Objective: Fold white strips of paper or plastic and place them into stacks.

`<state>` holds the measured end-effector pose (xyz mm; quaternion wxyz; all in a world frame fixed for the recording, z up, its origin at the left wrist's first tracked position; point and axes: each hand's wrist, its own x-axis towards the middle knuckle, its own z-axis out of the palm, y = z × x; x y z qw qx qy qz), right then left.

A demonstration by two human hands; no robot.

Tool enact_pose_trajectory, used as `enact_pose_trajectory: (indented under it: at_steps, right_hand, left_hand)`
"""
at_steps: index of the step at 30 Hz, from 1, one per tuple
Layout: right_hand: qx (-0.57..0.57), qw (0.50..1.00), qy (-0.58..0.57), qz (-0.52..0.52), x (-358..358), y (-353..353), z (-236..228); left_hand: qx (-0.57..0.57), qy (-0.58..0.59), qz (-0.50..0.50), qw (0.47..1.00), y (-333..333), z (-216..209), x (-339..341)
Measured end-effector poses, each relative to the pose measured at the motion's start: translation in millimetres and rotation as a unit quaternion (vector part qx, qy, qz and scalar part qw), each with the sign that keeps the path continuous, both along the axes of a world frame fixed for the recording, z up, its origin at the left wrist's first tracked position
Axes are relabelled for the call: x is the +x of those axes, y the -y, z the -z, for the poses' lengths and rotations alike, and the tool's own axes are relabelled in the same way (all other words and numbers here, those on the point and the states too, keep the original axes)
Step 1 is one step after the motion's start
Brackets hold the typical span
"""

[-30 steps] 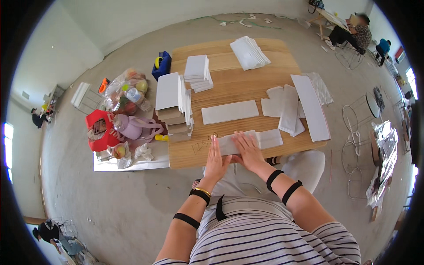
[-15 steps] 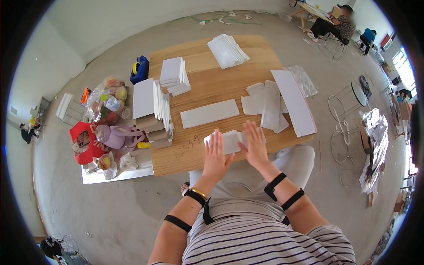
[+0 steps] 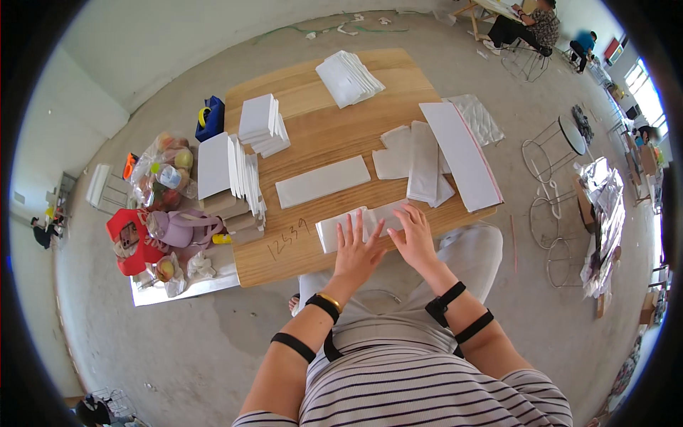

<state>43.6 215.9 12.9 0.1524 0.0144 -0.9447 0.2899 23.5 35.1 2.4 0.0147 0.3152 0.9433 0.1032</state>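
A white folded paper strip (image 3: 329,233) lies at the near edge of the wooden table (image 3: 324,132). My left hand (image 3: 358,250) rests over its middle, fingers spread. My right hand (image 3: 415,240) is at the strip's right end, fingers apart and slightly bent, fingertips at the paper. Neither hand grips anything, and both hide part of the strip. Just beyond lies another flat white strip (image 3: 324,181). Several loose white folded papers (image 3: 423,162) overlap to the right of it, beside a long white board or box panel (image 3: 462,158).
White stacks stand at the table's left (image 3: 217,164) and far left (image 3: 262,121); a fanned white stack (image 3: 348,78) lies at the back. Left are a blue tape dispenser (image 3: 210,119), a fruit bag (image 3: 167,167), a lilac bag (image 3: 178,228) and a red case (image 3: 129,242). Stools (image 3: 569,135) stand right.
My left hand's fingers have spread apart over the strip. My right hand's fingers have bent a little, with the fingertips at the paper. The whole view has shifted slightly.
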Motion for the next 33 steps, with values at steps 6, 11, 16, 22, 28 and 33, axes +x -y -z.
enact_pose_trajectory:
  at_steps: [6,11,16,22,28,33]
  right_hand:
    - [-0.064,0.998,0.014,-0.013,-19.4,18.3,21.9]
    - [-0.06,0.997,0.047,0.03,-32.8,43.9,29.8]
    - [0.01,0.996,0.069,0.055,-37.7,53.1,28.6]
    - [0.066,0.994,0.065,0.058,-40.5,57.8,27.2]
    - [-0.009,0.992,0.118,0.045,-43.4,56.0,32.9]
    - [-0.051,0.989,0.128,0.054,-42.6,51.5,30.7]
  left_hand:
    - [0.078,0.022,-0.023,0.996,59.3,-6.9,-8.6]
    - [0.068,0.016,-0.026,0.997,79.6,10.8,-7.7]
    - [0.014,0.03,-0.004,0.999,80.4,22.8,-4.2]
    - [0.002,0.011,0.002,1.0,81.8,23.9,-3.0]
    - [0.042,0.019,0.004,0.999,83.1,18.2,-2.4]
    - [0.057,0.035,0.0,0.998,86.0,15.3,-4.0]
